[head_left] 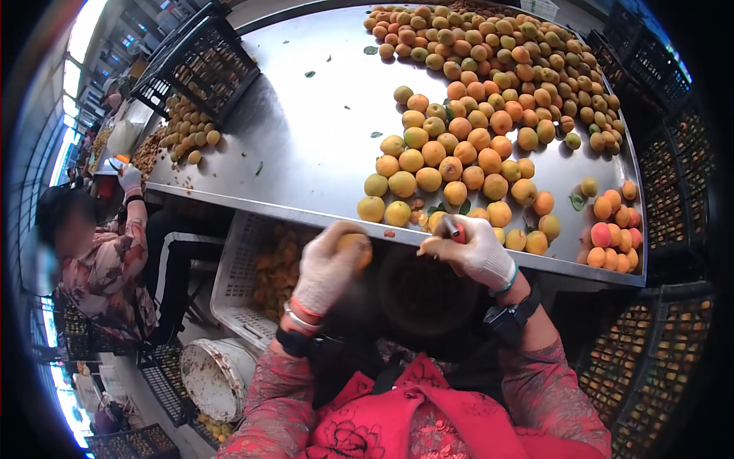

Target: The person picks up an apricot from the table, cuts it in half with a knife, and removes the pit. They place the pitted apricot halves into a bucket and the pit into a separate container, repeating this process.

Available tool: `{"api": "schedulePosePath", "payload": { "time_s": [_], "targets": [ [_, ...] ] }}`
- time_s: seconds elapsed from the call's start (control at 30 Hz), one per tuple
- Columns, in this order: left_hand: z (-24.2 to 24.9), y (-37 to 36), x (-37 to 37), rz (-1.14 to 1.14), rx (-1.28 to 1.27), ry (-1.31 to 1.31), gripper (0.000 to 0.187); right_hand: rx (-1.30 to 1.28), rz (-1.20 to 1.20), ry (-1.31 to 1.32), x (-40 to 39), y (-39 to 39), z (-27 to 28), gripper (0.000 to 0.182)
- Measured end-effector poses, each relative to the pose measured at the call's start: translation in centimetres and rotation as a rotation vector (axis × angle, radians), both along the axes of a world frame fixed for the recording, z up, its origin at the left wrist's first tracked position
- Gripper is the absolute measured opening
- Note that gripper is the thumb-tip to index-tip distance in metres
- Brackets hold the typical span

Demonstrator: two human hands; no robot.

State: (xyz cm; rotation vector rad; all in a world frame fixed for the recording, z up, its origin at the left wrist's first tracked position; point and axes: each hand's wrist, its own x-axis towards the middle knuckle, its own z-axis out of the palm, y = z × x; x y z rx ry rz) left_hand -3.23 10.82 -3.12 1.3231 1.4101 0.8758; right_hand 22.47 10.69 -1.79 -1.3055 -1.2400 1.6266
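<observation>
My left hand (325, 268), in a pale glove and a little blurred, is closed around an apricot (353, 251) just off the table's front edge. My right hand (482, 249), gloved as well, grips a small knife with a red handle (457, 229). A small orange-brown piece (430, 245) shows at the right fingertips; I cannot make out whether it is a pit or flesh. Behind both hands, loose apricots (428, 180) cover the steel table (306, 138). A separate group of redder apricots (612, 237) lies at the right corner.
Under the table edge stands a white crate (229, 294) of apricot pieces, with a dark round container (428, 294) below my hands. A dirty white bucket (214, 379) is on the floor. Another person (107, 268) works at left by a black crate (206, 69). Filled crates (650, 359) stand right.
</observation>
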Motion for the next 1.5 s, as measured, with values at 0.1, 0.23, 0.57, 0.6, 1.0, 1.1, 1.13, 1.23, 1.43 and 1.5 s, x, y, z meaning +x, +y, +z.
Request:
{"api": "schedulePosePath", "payload": {
  "time_s": [0.1,0.23,0.57,0.6,1.0,1.1,1.13,1.23,1.43,1.5],
  "targets": [
    [-1.5,-0.6,-5.3,0.153,0.031,0.026,0.013,0.278,0.139,-0.198,0.9,-0.1,-0.9,0.024],
    [-2.7,-0.9,-10.2,0.103,0.191,0.643,0.016,0.169,-0.303,-0.077,4.8,0.4,0.5,0.016],
    [2.4,8.2,8.4,-0.326,0.432,0.48,0.025,0.533,-0.632,-0.216,12.4,0.6,-3.0,0.039],
    [1.8,9.4,10.8,-0.403,0.588,0.549,0.03,0.548,-0.646,-0.381,12.7,0.5,-2.9,0.038],
    [-0.8,17.0,23.2,-0.889,1.002,0.943,0.033,0.425,-0.806,-0.445,14.3,0.1,-1.9,0.03],
    [0.0,17.2,24.0,-0.947,0.94,1.033,0.031,0.506,-0.779,-0.332,14.1,0.2,-2.2,0.029],
    [0.1,17.3,24.2,-0.974,0.93,1.079,0.039,0.493,-0.759,-0.288,14.1,0.1,-1.9,0.028],
    [0.6,18.0,24.3,-1.024,0.959,1.084,0.049,0.467,-0.727,-0.203,13.8,0.0,-1.9,0.028],
    [0.3,19.1,24.6,-1.155,0.619,0.981,0.038,0.373,-0.707,-0.051,13.2,-0.1,-1.4,0.035],
    [-0.4,19.5,24.2,-1.139,0.625,0.908,0.039,0.374,-0.708,0.0,12.9,0.0,-1.2,0.039]
  ]
}}
